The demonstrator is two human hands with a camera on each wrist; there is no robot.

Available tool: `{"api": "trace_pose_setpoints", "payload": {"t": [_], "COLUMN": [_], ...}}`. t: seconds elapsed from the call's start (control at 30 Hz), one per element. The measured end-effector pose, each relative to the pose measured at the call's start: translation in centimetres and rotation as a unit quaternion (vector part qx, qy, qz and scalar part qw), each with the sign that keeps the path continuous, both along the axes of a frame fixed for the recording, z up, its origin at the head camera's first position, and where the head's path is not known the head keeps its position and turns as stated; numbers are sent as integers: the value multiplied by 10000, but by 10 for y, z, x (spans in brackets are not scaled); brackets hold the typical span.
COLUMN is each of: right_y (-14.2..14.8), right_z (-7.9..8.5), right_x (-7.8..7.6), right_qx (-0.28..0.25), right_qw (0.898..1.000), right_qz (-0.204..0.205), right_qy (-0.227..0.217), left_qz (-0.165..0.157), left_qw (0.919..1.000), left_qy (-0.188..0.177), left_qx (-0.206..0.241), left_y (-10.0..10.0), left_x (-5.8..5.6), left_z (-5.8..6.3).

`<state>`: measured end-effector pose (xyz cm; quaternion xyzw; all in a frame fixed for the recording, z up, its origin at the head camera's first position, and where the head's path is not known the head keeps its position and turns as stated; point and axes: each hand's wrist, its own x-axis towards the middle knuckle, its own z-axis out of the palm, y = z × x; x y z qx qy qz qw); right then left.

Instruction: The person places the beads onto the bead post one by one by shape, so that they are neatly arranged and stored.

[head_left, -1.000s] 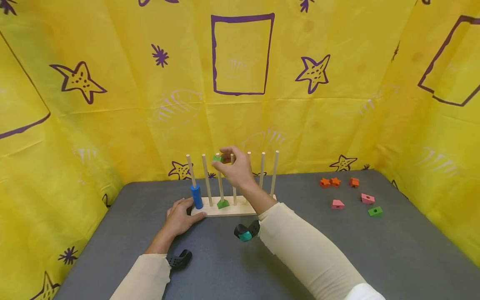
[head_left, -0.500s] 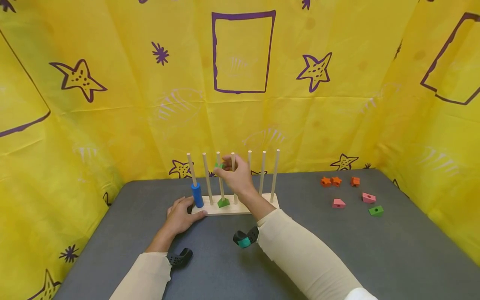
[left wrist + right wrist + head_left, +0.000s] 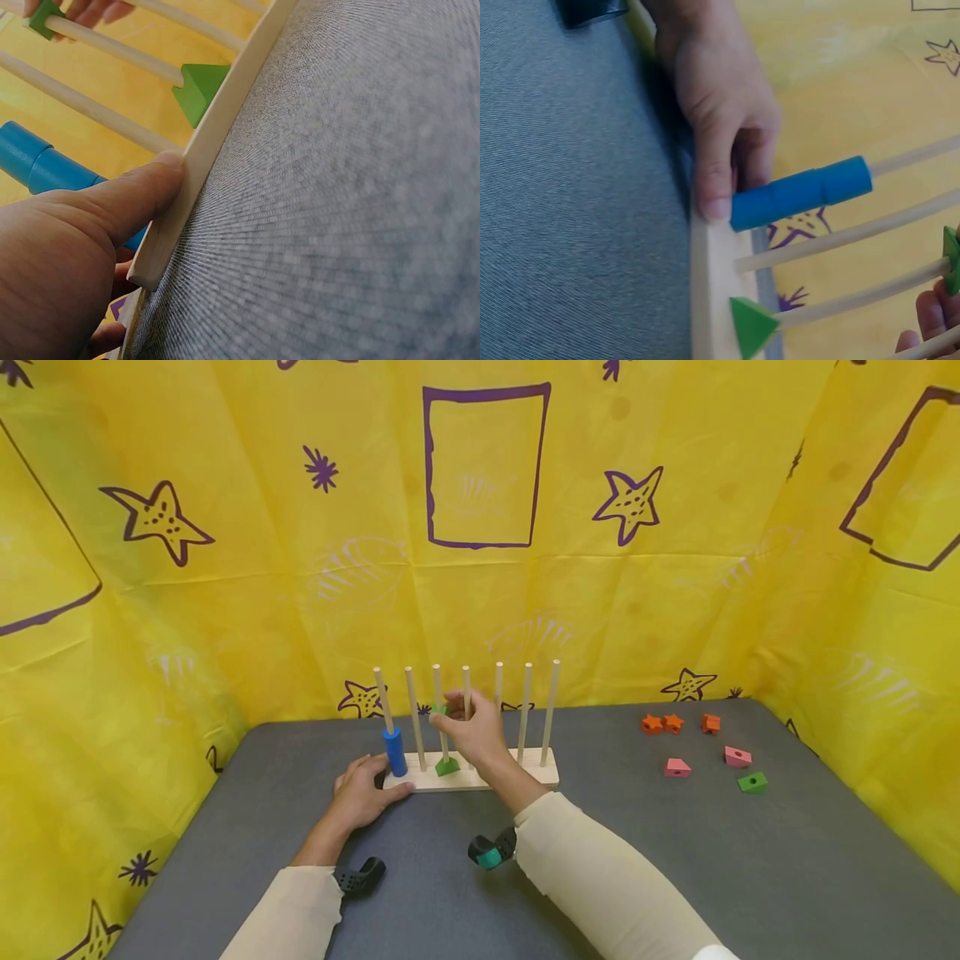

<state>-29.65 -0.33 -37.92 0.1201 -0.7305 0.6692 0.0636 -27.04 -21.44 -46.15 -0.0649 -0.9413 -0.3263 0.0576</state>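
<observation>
A wooden peg stand (image 3: 431, 783) with a row of upright pegs stands on the table. At its left end my left hand (image 3: 362, 797) grips the base, thumb on the front edge and fingers behind. Blue cylinders (image 3: 394, 752) are stacked on the leftmost peg, beside that hand. My right hand (image 3: 480, 727) pinches a green triangular block (image 3: 951, 259), which is threaded on the third peg partway up. Another green triangular block (image 3: 199, 90) sits at the foot of the same peg. Some right-hand fingers are hidden behind the pegs in the head view.
To the right on the grey table (image 3: 600, 827) lie orange star blocks (image 3: 672, 723), pink blocks (image 3: 677, 767) and a loose green block (image 3: 752, 782). A yellow patterned cloth (image 3: 480, 602) encloses the back and sides.
My right hand has moved down along the third peg with the green triangular block, from near its top to partway down. My left hand has stayed on the base.
</observation>
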Motion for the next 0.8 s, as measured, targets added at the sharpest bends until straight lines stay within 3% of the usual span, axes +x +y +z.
{"api": "trace_pose_setpoints", "payload": {"t": [0.6, 0.8], "right_y": [-4, -4], "right_z": [-35, -46], "right_x": [0, 0], "right_qx": [113, 276], "right_qw": [9996, 9986], "right_qz": [-243, -370], "right_qy": [25, -268], "left_qz": [16, 54], "left_qw": [10000, 10000], "left_qy": [28, -34], "left_qx": [-71, -64], "left_y": [1, 1], "left_x": [1, 0], "left_z": [1, 0]}}
